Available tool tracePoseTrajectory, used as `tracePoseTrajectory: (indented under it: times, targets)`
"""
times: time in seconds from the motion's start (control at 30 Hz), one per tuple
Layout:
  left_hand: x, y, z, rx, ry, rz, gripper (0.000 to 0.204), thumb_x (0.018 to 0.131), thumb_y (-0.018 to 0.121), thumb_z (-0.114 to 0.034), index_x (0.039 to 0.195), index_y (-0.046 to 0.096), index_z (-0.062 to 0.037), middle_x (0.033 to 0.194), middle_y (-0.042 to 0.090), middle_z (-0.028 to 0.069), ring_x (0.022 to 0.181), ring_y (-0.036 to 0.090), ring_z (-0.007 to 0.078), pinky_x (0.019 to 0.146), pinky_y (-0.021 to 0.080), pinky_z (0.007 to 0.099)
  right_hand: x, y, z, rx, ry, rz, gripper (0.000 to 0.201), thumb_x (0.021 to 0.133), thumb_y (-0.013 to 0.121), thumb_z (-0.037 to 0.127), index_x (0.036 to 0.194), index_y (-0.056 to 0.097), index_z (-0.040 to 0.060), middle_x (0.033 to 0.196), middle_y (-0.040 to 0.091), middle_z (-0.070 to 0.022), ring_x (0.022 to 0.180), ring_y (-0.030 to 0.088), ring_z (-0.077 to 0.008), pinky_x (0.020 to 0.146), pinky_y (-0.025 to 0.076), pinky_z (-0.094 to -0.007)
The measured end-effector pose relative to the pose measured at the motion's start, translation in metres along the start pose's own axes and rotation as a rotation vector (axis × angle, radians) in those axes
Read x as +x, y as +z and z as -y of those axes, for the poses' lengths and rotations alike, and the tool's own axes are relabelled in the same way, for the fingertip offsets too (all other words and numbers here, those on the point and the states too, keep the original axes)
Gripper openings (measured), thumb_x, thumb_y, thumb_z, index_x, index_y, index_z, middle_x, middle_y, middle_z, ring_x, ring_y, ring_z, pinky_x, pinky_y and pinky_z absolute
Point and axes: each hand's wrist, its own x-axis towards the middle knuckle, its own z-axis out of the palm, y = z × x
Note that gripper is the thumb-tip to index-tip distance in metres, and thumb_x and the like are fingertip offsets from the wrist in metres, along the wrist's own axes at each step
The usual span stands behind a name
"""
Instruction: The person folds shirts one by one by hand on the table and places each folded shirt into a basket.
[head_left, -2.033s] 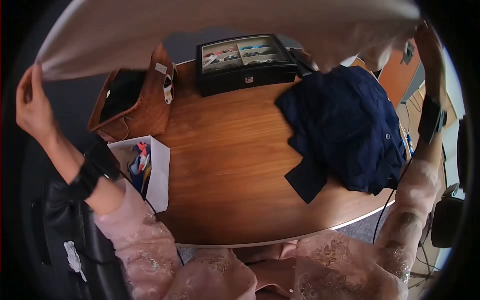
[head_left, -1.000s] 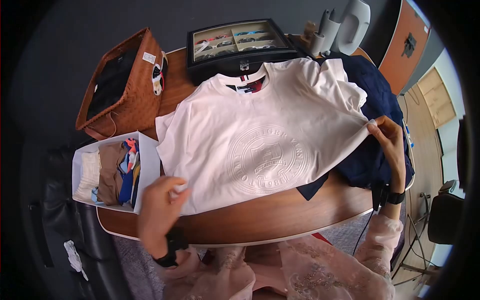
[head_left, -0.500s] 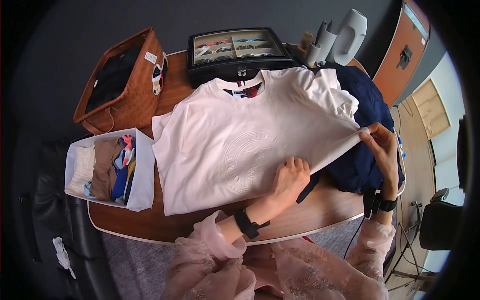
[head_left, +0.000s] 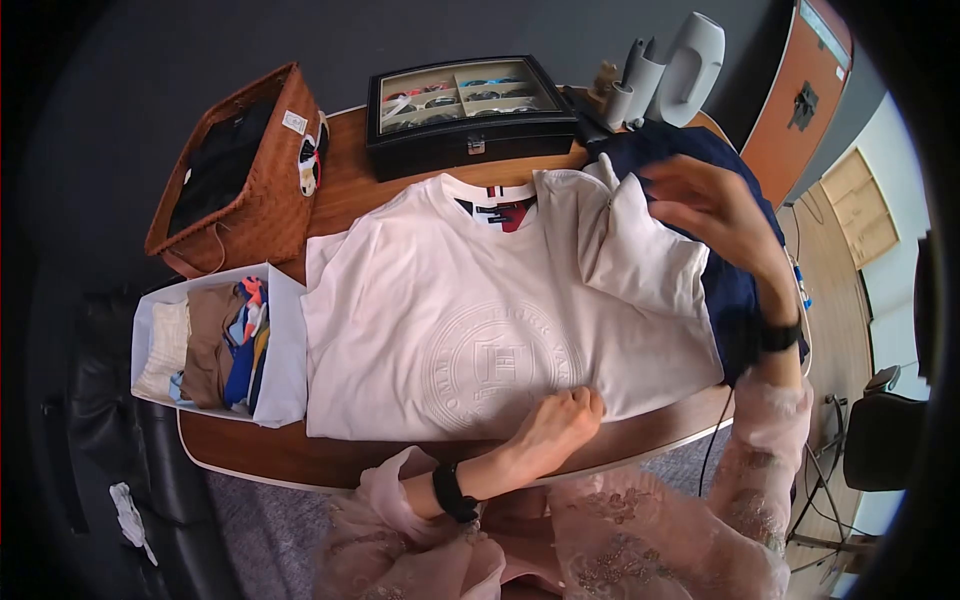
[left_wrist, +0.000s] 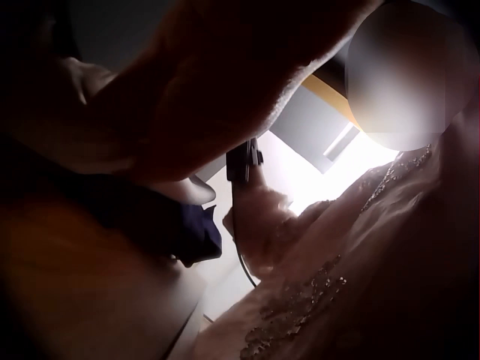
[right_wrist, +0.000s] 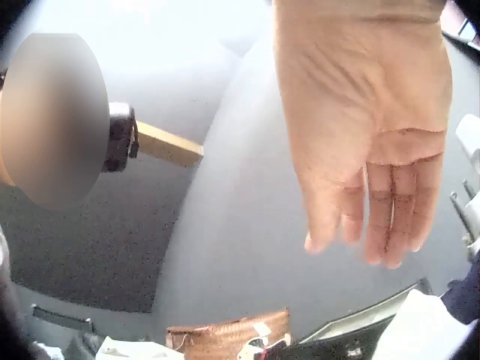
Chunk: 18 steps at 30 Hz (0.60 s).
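A pale pink-white T-shirt [head_left: 400,290] with an embossed round crest lies front up on the wooden table, its collar toward the far side. My left hand [head_left: 562,425] has its fingers curled at the near hem, right of the crest, and pinches the cloth there. Over the right sleeve, which is folded and bunched, my right hand [head_left: 705,200] is raised and blurred. In the right wrist view that hand [right_wrist: 371,150] shows its palm, fingers straight and holding nothing. A dark navy garment [head_left: 740,320] lies partly under the shirt's right side.
A white box [head_left: 285,350] of folded clothes stands at the left, with a woven brown basket [head_left: 275,180] behind it. A black glasses case [head_left: 420,155] with a clear lid sits at the back. A grey-white vase [head_left: 690,75] stands behind the navy garment.
The T-shirt came down from overhead onto the table. My left hand crossed rightward to the near hem. My right hand let go of the shirt's right edge and moved up over the sleeve.
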Motion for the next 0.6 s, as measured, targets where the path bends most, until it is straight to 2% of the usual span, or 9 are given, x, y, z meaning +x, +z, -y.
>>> tracePoseTrajectory:
  times: [0.1, 0.17, 0.23, 0.3, 0.33, 0.37, 0.43, 0.47, 0.6]
  targets:
    - [0.000, -0.001, -0.002, -0.022, -0.036, 0.021, 0.030, 0.057, 0.062, 0.002, 0.085, 0.050, 0.0023, 0.074, 0.051, 0.0094, 0.064, 0.057, 0.0203, 0.048, 0.047, 0.0275, 0.054, 0.031, -0.015, -0.495, -0.108, 0.178, 0.056, 0.074, 0.069, 0.034, 0.114, 0.056, -0.0018, 0.102, 0.063, -0.0183, 0.096, 0.060, -0.0296, 0.081, 0.048, -0.0338]
    - [-0.001, -0.001, -0.004, -0.021, -0.056, 0.039, 0.033, 0.057, 0.062, 0.002, 0.087, 0.049, 0.0021, 0.074, 0.051, 0.0097, 0.065, 0.058, 0.0211, 0.048, 0.048, 0.0283, 0.088, 0.055, -0.031, -0.668, -0.062, 0.232, 0.063, 0.068, 0.068, 0.045, 0.111, 0.059, -0.0002, 0.103, 0.062, -0.0205, 0.097, 0.059, -0.0303, 0.082, 0.048, -0.0342]
    - [-0.002, 0.003, -0.005, -0.011, -0.083, -0.003, 0.033, 0.057, 0.061, 0.003, 0.088, 0.048, 0.0017, 0.075, 0.051, 0.0108, 0.065, 0.058, 0.0224, 0.047, 0.049, 0.0306, 0.124, 0.078, -0.065, -0.855, -0.110, 0.344, 0.064, 0.065, 0.067, 0.049, 0.106, 0.062, 0.0008, 0.102, 0.062, -0.0208, 0.099, 0.059, -0.0304, 0.081, 0.048, -0.0359]
    - [-0.004, 0.006, -0.007, -0.015, -0.112, -0.057, 0.032, 0.057, 0.060, 0.002, 0.087, 0.048, 0.0013, 0.075, 0.050, 0.0111, 0.065, 0.058, 0.0227, 0.047, 0.049, 0.0315, 0.134, 0.089, -0.067, -0.855, 0.084, 0.477, 0.076, 0.063, 0.066, 0.056, 0.116, 0.057, 0.0020, 0.111, 0.059, -0.0184, 0.105, 0.056, -0.0298, 0.087, 0.045, -0.0347]
    - [-0.004, 0.006, -0.007, -0.026, -0.137, -0.112, 0.031, 0.057, 0.060, 0.002, 0.086, 0.047, 0.0008, 0.075, 0.050, 0.0114, 0.065, 0.058, 0.0229, 0.046, 0.049, 0.0323, 0.132, 0.093, -0.070, -0.819, 0.166, 0.440, 0.072, 0.062, 0.066, 0.058, 0.110, 0.059, 0.0043, 0.113, 0.058, -0.0169, 0.108, 0.054, -0.0296, 0.090, 0.043, -0.0338]
    - [-0.005, 0.007, -0.008, -0.012, -0.146, -0.120, 0.031, 0.057, 0.060, 0.002, 0.086, 0.047, 0.0008, 0.075, 0.050, 0.0114, 0.065, 0.058, 0.0229, 0.046, 0.049, 0.0323, 0.130, 0.097, -0.071, -0.821, 0.148, 0.434, 0.072, 0.062, 0.066, 0.058, 0.110, 0.059, 0.0043, 0.113, 0.058, -0.0169, 0.108, 0.054, -0.0296, 0.090, 0.043, -0.0338]
    - [-0.008, 0.006, -0.007, -0.058, -0.166, -0.155, 0.029, 0.058, 0.059, 0.002, 0.085, 0.047, 0.0000, 0.075, 0.050, 0.0115, 0.064, 0.058, 0.0232, 0.044, 0.049, 0.0323, 0.129, 0.101, -0.072, -0.744, 0.309, 0.523, 0.076, 0.059, 0.067, 0.061, 0.110, 0.059, 0.0043, 0.114, 0.058, -0.0160, 0.109, 0.053, -0.0291, 0.092, 0.041, -0.0332]
    - [-0.009, 0.003, -0.008, -0.049, -0.177, -0.146, 0.029, 0.059, 0.059, 0.001, 0.085, 0.047, -0.0003, 0.075, 0.050, 0.0108, 0.065, 0.059, 0.0229, 0.045, 0.049, 0.0317, 0.129, 0.100, -0.073, -0.694, 0.310, 0.518, 0.084, 0.057, 0.069, 0.062, 0.116, 0.056, 0.0040, 0.118, 0.057, -0.0147, 0.110, 0.053, -0.0279, 0.092, 0.041, -0.0323]
    - [-0.011, 0.003, -0.005, -0.070, -0.169, -0.193, 0.029, 0.060, 0.059, 0.002, 0.087, 0.047, 0.0001, 0.076, 0.050, 0.0108, 0.065, 0.059, 0.0227, 0.045, 0.049, 0.0313, 0.138, 0.098, -0.086, -0.647, 0.285, 0.494, 0.086, 0.054, 0.072, 0.061, 0.116, 0.056, 0.0036, 0.122, 0.054, -0.0138, 0.113, 0.052, -0.0289, 0.092, 0.041, -0.0337]
